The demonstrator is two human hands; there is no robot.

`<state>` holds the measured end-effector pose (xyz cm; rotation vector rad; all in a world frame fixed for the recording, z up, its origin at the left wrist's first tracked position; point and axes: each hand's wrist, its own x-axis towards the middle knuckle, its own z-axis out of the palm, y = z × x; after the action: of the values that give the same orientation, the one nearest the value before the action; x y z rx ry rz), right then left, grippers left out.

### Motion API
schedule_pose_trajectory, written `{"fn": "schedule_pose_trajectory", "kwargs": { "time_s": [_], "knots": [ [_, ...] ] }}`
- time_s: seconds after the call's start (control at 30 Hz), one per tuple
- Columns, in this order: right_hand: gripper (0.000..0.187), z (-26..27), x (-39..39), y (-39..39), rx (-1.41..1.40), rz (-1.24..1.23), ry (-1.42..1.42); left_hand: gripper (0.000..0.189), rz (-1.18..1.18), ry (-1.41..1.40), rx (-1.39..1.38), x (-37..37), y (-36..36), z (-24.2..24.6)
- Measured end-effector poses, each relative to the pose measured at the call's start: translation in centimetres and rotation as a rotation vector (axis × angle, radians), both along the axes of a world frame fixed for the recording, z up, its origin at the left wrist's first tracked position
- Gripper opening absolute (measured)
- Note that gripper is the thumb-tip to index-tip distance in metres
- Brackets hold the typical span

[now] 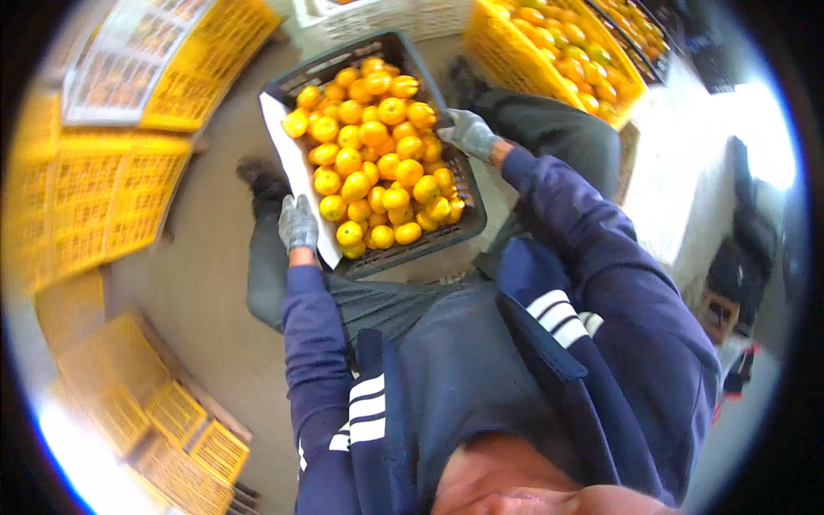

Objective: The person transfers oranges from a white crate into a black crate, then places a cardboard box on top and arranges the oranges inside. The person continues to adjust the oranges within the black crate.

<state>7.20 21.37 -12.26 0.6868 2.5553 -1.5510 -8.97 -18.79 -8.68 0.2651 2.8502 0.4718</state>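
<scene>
A black plastic crate (418,252) full of loose orange citrus fruit, likely mandarins (373,134), is between my knees, turned at an angle. Along its left side runs a white sheet or panel (297,153). My left hand (298,225), in a grey glove, holds the crate's left side by the white sheet's lower half; its fingertips are partly hidden. On the opposite side my right hand (470,134), gloved too, grips the rim, with the fingers curled over the edge. The crate's underside is out of sight.
Stacked yellow crates (122,187) and a white crate (135,61) line the left. A yellow crate of fruit (573,58) stands at upper right, by a darker one (634,29). A white crate (386,20) is beyond mine. More yellow crates (187,444) sit on pallets at lower left.
</scene>
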Motion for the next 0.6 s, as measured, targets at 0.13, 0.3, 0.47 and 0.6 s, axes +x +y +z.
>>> {"fn": "schedule_pose_trajectory", "kwargs": {
  "time_s": [0.13,0.3,0.47,0.6],
  "knots": [
    [0.037,3.3,0.9,2.0,0.371,-0.006,0.043,0.039,-0.059,-0.541,0.624,0.2,-0.3,-1.3],
    [0.02,12.6,11.6,15.8,0.717,-0.506,0.314,0.049,-0.387,-0.368,0.1,0.4,1.7,0.0],
    [0.026,11.3,36.7,29.1,0.709,-1.283,0.053,0.043,0.151,-0.158,0.535,0.1,4.1,5.5],
    [0.035,3.0,46.9,26.4,0.253,-1.169,-0.453,0.037,0.162,-0.131,0.655,1.0,4.7,9.2]
  ]
}}
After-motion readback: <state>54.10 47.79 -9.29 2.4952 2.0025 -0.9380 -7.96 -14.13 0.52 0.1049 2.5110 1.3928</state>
